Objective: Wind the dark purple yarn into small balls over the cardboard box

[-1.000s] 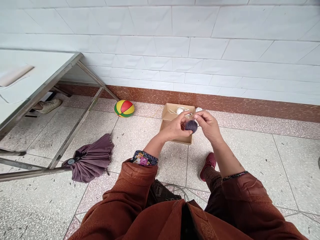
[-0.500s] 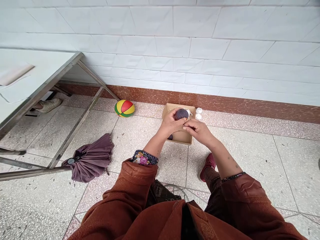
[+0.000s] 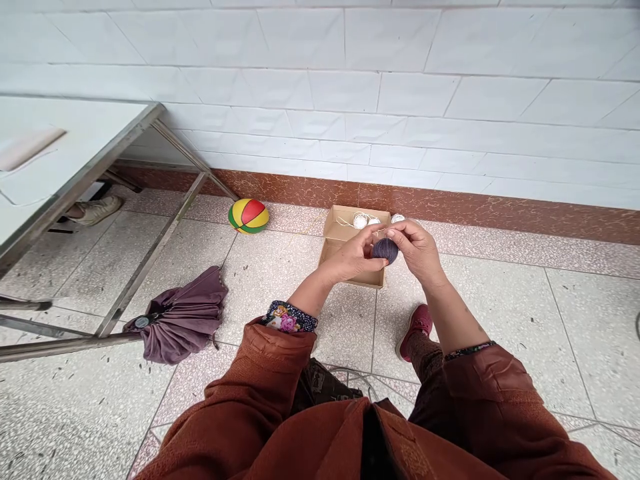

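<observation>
A dark purple-grey ball of yarn [image 3: 385, 251] is held in my left hand [image 3: 354, 257], its fingers curled behind it and the thumb along its near side. My right hand [image 3: 416, 250] is at the ball's upper right, thumb and forefinger pinched on a thin strand of yarn, which is hard to make out. Beneath the hands, an open cardboard box [image 3: 327, 263] stands on the floor. White yarn balls [image 3: 360, 221] with loose strands lie in its far part. Another white ball [image 3: 397, 218] sits just outside, partly hidden by my right hand.
A yellow, red and green ball [image 3: 249, 216] rests by the wall. A folded purple umbrella [image 3: 185, 317] lies near the metal-framed table [image 3: 125, 133] at left. Another person's shoe [image 3: 100, 211] shows under that table. A white tiled wall [image 3: 410, 100] rises behind the box.
My left hand has brought the dark yarn ball right and nearer. My right hand has turned and moved up, from below the ball to its upper right. White balls in the box are uncovered.
</observation>
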### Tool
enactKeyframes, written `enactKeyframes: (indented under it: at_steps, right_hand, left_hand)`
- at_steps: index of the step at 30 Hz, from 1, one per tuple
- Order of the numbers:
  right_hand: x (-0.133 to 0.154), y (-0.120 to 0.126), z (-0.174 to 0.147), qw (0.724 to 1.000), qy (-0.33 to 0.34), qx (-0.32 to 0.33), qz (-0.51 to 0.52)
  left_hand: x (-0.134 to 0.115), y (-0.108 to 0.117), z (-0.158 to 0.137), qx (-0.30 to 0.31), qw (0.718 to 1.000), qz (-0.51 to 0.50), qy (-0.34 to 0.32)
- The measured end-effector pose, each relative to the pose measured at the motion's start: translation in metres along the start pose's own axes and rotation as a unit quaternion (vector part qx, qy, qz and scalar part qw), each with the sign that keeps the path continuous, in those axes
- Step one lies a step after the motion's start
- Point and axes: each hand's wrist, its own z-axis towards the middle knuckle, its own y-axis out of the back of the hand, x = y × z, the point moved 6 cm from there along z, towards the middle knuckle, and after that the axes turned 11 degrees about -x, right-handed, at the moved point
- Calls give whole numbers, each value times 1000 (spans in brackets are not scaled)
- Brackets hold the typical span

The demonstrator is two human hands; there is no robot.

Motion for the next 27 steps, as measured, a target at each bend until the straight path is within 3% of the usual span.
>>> enactKeyframes:
  at_steps: [3,9,15,21,24,27]
  right_hand:
    - [-11,-2,0,999,-34,-12,-9]
    - [-19,-10,-2,996,-87,30,21]
    - [-27,-11,-3,991,-125,48,27]
    - [-24,-21,-11,993,-19,101,-64]
    - [-7,-28,-18,984,46,164,-56]
    - [8,-23,-17,984,51,169,-14]
  left_hand:
    - [-4,0,-2,0,999,-51,2]
    - [-4,1,-5,-21,988,-138,59]
    - [-6,-1,-5,-14,976,-206,70]
    - [-2,14,3,-99,973,-204,48]
    - [0,25,7,-145,980,-137,29]
    - [-1,32,9,-175,984,-40,8]
